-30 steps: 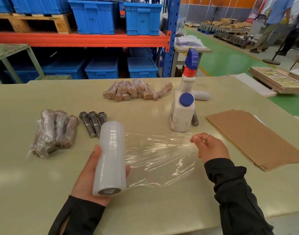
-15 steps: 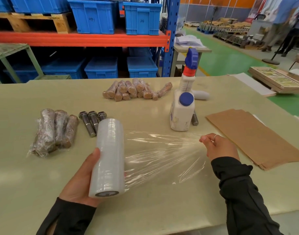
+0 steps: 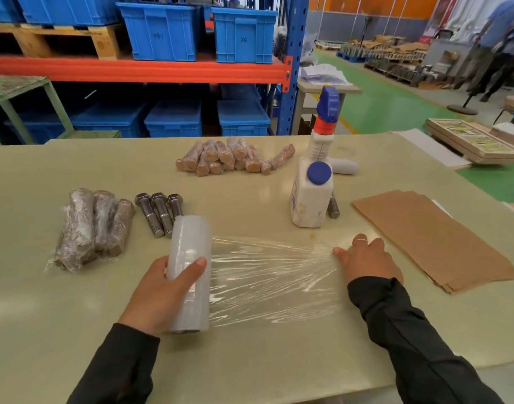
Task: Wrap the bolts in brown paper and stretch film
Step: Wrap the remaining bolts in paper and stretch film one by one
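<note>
The left hand [image 3: 165, 290] grips the film roll [image 3: 189, 272]; the right hand [image 3: 366, 259] lies flat, fingers straight, pressing the stretched film [image 3: 267, 275] near the worktop's front edge; its fingertips are blurred

Our left hand [image 3: 159, 290] curls around the film roll [image 3: 188, 272], thumb across its front. Our right hand [image 3: 366, 262] lies flat with fingers spread, pressing the pulled-out film [image 3: 273, 275] down. Both forearms reach forward in black sleeves.

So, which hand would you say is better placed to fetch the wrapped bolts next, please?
Probably the left hand: the wrapped bolts lie on its side, though it grips the film roll. The right hand pins the film.
</note>
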